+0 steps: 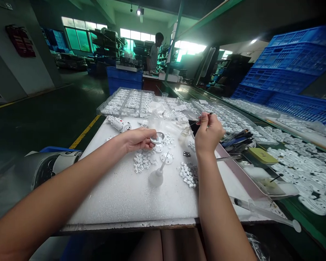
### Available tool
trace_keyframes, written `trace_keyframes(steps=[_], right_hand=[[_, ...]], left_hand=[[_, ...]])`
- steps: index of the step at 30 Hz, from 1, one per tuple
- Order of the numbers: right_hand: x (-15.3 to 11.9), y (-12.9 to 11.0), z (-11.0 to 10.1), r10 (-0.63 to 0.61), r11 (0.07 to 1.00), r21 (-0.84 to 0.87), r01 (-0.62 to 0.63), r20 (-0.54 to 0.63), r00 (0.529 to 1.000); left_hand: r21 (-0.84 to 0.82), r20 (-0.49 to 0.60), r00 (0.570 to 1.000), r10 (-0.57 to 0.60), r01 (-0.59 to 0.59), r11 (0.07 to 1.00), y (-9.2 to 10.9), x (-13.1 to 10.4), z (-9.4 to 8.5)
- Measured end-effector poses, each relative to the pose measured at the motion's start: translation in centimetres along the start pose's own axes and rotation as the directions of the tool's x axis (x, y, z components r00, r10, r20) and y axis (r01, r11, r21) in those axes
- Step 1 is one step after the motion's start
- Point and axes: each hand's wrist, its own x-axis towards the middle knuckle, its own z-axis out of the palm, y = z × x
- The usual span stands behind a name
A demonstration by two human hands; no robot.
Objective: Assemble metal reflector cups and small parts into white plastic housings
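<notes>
My left hand [139, 139] pinches the edge of a round white disc [159, 137] with a raised rim, holding it just above the white foam sheet [119, 203]. To the right and a little higher, my right hand [209, 132] is closed around a thin dark tool [199, 121]; its exact kind is too small to tell. Below the held disc lies another white disc [167, 157], beside a pile of small white pieces [143, 162]. A translucent squeeze bottle [155, 177] with a long nozzle stands nearer me. More small white pieces [188, 174] lie by my right forearm.
Clear trays [125, 103] of white parts line the back. On the right are pliers-like tools [237, 139], a yellow block [263, 155], a syringe [271, 214] and many white parts [309, 170]. Blue crates [290, 58] are stacked beyond. A person [153, 54] stands in the background.
</notes>
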Motion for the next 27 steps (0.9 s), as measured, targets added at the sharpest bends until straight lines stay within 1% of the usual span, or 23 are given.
trace_keyframes(steps=[2, 4, 6, 7, 11, 13, 15, 17, 18, 22, 23, 24, 25, 27], right_hand=[[-0.3, -0.1, 0.2, 0.032, 0.999, -0.024, -0.03, 0.082, 0.996], [-0.4, -0.3, 0.3, 0.069, 0.997, -0.045, -0.062, 0.174, 0.982], [-0.5, -0.5, 0.3, 0.087, 0.996, -0.051, -0.077, 0.225, 0.971], [-0.5, -0.6, 0.2, 0.083, 0.996, -0.051, -0.074, 0.216, 0.973], [-0.3, -1.0, -0.3, 0.042, 0.999, -0.025, -0.04, 0.08, 0.996], [-0.4, -1.1, -0.4, 0.061, 0.998, -0.02, -0.059, 0.087, 0.994], [-0.5, -1.1, -0.4, 0.105, 0.994, -0.041, -0.1, 0.144, 0.984], [-0.6, -1.1, -0.4, 0.13, 0.991, -0.06, -0.121, 0.171, 0.977], [-0.6, -1.1, -0.5, 0.127, 0.991, -0.061, -0.118, 0.161, 0.979], [-0.5, -1.5, -0.8, 0.088, 0.994, -0.074, -0.085, 0.04, 0.995], [-0.5, -1.6, -0.9, 0.102, 0.991, -0.097, -0.096, 0.061, 0.993], [-0.5, -1.7, -0.9, 0.13, 0.985, -0.128, -0.114, 0.121, 0.984], [-0.5, -1.7, -0.8, 0.166, 0.978, -0.16, -0.134, 0.206, 0.965], [-0.5, -1.7, -0.7, 0.228, 0.964, -0.212, -0.158, 0.365, 0.903]], left_hand=[[0.003, 0.01, 1.0, 0.008, -0.008, 1.0, 0.0, 0.0, 0.0], [0.005, 0.018, 1.0, 0.022, -0.022, 1.0, 0.1, 0.0, 0.0], [0.007, 0.019, 0.999, 0.044, -0.044, 0.999, 0.2, 0.0, 0.1], [0.009, 0.017, 0.998, 0.055, -0.055, 0.998, 0.2, -0.1, 0.2], [0.023, 0.011, 0.997, 0.076, -0.076, 0.997, 0.2, -0.1, 0.3], [0.032, 0.008, 0.997, 0.075, -0.076, 0.997, 0.2, 0.0, 0.2], [0.039, 0.002, 0.997, 0.075, -0.075, 0.996, 0.1, 0.0, 0.2], [0.048, -0.001, 0.997, 0.078, -0.078, 0.996, 0.1, 0.1, 0.1], [0.052, -0.001, 0.997, 0.078, -0.078, 0.996, 0.1, 0.1, 0.1], [0.07, -0.005, 0.997, 0.072, -0.071, 0.995, 0.1, 0.1, 0.1], [0.075, -0.005, 0.997, 0.071, -0.071, 0.995, 0.1, 0.0, 0.1], [0.08, -0.003, 0.997, 0.071, -0.071, 0.994, 0.1, 0.0, 0.1], [0.084, -0.002, 0.997, 0.073, -0.072, 0.994, 0.1, 0.0, 0.1], [0.097, -0.002, 0.996, 0.084, -0.083, 0.992, 0.1, 0.0, 0.1]])
